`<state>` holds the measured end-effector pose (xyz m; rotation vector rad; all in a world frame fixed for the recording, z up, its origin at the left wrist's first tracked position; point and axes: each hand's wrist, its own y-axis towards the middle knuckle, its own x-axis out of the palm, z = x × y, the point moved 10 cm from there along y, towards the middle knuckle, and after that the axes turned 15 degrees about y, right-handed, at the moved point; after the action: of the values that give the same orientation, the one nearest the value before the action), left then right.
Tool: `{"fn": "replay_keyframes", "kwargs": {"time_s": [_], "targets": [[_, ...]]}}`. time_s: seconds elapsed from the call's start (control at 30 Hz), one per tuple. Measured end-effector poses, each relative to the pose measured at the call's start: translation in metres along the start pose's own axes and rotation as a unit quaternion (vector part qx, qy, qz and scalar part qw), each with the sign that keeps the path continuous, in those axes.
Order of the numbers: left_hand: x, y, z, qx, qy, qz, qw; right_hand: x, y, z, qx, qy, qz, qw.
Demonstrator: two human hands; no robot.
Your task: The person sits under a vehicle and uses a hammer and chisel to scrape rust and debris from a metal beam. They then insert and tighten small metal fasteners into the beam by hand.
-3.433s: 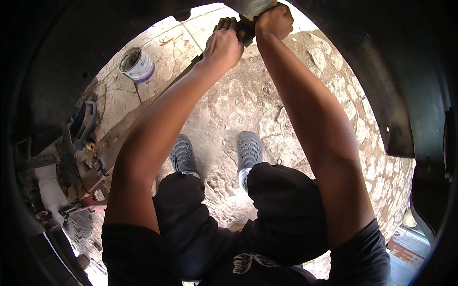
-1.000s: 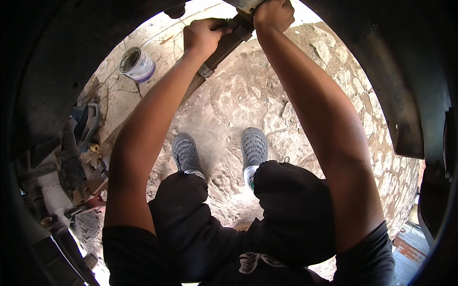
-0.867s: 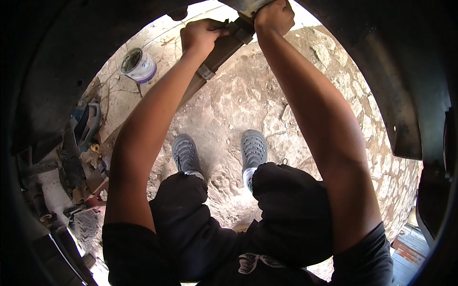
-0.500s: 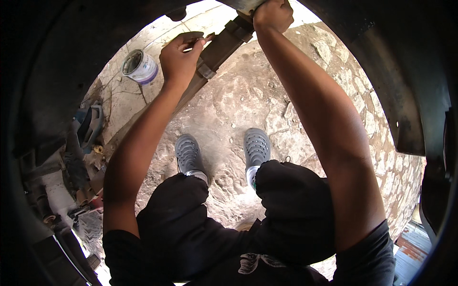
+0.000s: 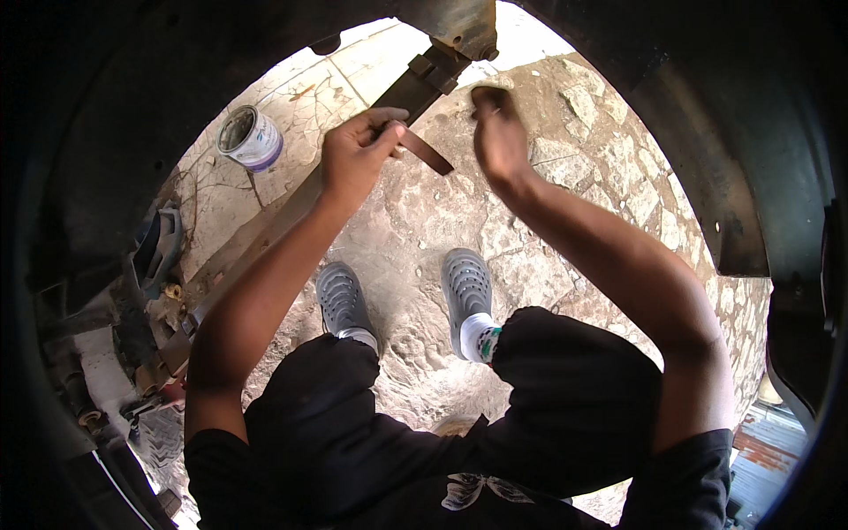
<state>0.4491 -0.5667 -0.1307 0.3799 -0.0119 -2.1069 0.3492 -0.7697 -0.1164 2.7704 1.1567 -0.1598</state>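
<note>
My left hand (image 5: 358,159) pinches a thin, dark reddish-brown strip (image 5: 428,152) between thumb and fingers. The strip's free end slants down to the right, toward my right hand. Just beyond my left fingers runs a long dark metal bar (image 5: 415,93) with raised bands across it, its far end meeting a metal bracket (image 5: 468,35). My right hand (image 5: 501,137) is off to the right of the bar, apart from it, with curled fingers. A pale edge shows by those fingertips, but what they hold, if anything, cannot be made out.
Dark metal panels (image 5: 707,168) curve around and above me. A white and purple paint can (image 5: 250,139) stands on the cracked tiles at the left. Assorted parts (image 5: 159,243) clutter the left side. My grey clogs (image 5: 466,287) stand on rough stony ground (image 5: 406,230); rusty sheet metal (image 5: 764,455) lies lower right.
My right hand has come down and back from the bracket at the bar's far end. My left hand has shifted slightly right and nearer, and the brown strip now shows at greater length.
</note>
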Motion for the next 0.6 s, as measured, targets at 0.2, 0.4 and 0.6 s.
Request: {"fn": "replay_keyframes", "kwargs": {"time_s": [0.2, 0.4, 0.6], "targets": [[0.034, -0.026, -0.017, -0.073, -0.035, -0.068, 0.994, 0.037, -0.066, -0.002, -0.017, -0.068, -0.277, 0.958], [0.045, -0.031, -0.021, -0.117, -0.116, -0.122, 0.979, 0.025, -0.05, 0.011, -0.028, 0.003, -0.252, 0.967], [0.03, -0.026, -0.024, -0.108, -0.19, -0.135, 0.966, 0.043, -0.051, 0.019, 0.088, 0.118, -0.239, 0.96]]}}
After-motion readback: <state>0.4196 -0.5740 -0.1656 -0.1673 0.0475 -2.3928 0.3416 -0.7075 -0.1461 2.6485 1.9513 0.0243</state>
